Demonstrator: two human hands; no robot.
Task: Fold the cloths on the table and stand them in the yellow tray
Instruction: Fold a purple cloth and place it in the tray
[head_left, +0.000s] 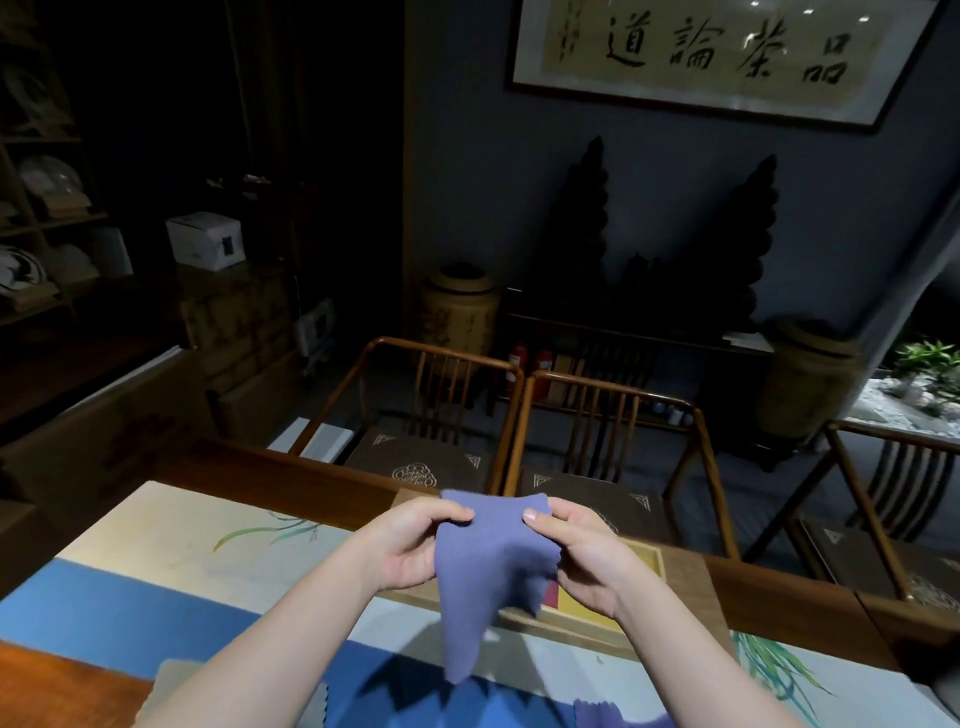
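Pinching: left hand (410, 545) grip clamped on purple cloth (483, 566) top-left corner | cloth hangs point-down, long axis vertical, above desk (171, 540) | right hand (582, 556) clamped on top-right corner | yellow tray (652, 564) just behind, nearer right hand.

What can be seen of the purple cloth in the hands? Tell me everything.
The purple cloth is soft, matte fabric, plain lavender-blue. It is held up in the air above the table, pinched at its top edge by the left hand and the right hand. It sags between them and hangs to a point, partly hiding the yellow tray behind it.
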